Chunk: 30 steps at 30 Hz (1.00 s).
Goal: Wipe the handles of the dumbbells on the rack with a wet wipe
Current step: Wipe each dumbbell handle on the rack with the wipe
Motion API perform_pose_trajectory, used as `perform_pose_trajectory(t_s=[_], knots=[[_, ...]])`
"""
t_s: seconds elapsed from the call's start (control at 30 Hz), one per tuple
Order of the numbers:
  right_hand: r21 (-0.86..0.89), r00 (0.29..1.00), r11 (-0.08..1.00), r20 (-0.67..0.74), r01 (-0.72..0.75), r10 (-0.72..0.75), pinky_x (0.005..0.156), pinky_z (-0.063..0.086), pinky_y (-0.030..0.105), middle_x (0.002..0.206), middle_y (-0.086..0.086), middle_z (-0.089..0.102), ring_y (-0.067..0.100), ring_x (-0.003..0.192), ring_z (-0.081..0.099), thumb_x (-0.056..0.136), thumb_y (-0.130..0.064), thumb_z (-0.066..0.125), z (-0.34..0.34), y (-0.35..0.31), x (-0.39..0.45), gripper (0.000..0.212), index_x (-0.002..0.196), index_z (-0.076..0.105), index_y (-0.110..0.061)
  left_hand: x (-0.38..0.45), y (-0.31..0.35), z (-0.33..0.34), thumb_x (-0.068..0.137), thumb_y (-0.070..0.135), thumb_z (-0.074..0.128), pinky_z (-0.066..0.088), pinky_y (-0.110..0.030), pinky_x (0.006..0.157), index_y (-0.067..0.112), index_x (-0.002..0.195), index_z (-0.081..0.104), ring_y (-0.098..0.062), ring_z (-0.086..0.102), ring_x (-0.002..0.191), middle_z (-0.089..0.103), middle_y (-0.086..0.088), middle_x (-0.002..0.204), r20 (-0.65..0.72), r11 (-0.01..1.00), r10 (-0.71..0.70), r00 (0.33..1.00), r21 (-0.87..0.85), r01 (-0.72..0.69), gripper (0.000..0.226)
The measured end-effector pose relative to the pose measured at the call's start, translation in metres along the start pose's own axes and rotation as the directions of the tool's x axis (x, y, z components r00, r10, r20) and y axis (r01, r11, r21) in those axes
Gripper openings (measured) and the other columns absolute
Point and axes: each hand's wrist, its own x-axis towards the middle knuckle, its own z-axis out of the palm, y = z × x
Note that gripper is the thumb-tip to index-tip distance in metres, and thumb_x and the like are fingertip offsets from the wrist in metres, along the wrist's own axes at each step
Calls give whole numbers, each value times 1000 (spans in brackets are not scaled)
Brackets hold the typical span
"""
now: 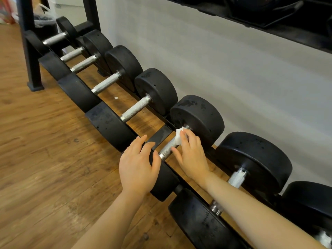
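- handles [136, 109]: bright metal, rough knurled grip, smooth shiny collars
- dumbbell heads [197, 115]: matt black, rubber-like, pitted and scuffed
- wipe [178, 135]: white, soft cloth-like sheet
- rack [29, 51]: black painted metal, slight sheen
- floor [36, 150]: wood-grain planks, low gloss
- wall [233, 60]: pale, matt

a wooden floor [41, 159] with brown planks fills the near left. a plain grey wall [224, 56] runs behind on the right. a small white scrap [115, 97] lies on the floor, and blurred bags [9, 13] sit far left.
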Motion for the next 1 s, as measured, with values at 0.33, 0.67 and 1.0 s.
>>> perform_pose_trajectory(t_s=[0.33,0.67,1.0], knots=[[-46,993,997,95,68,-64,78,54,30,141,8,49,21,103,63,95,-47,47,-14,16,21,58,139,47,-9,0,1,-2,93,38,37,37,-31,97,17,113,72,-22,59,122,66,-4,127,-10,1000,-1,1000,5,1,46],[94,966,995,252,25,-48,83,54,28,150,-3,36,14,110,60,100,-45,41,-21,9,30,55,146,37,-16,0,2,-3,93,40,35,42,-34,97,17,113,72,-22,59,122,65,-3,127,13,1000,-12,1000,10,12,48],[95,977,995,210,8,-27,83,55,32,147,-1,40,15,114,56,102,-41,37,-17,12,31,50,144,40,-15,0,1,-2,92,38,37,34,-29,97,17,111,72,-22,58,123,66,-3,126,9,1000,-9,1000,12,9,45]])
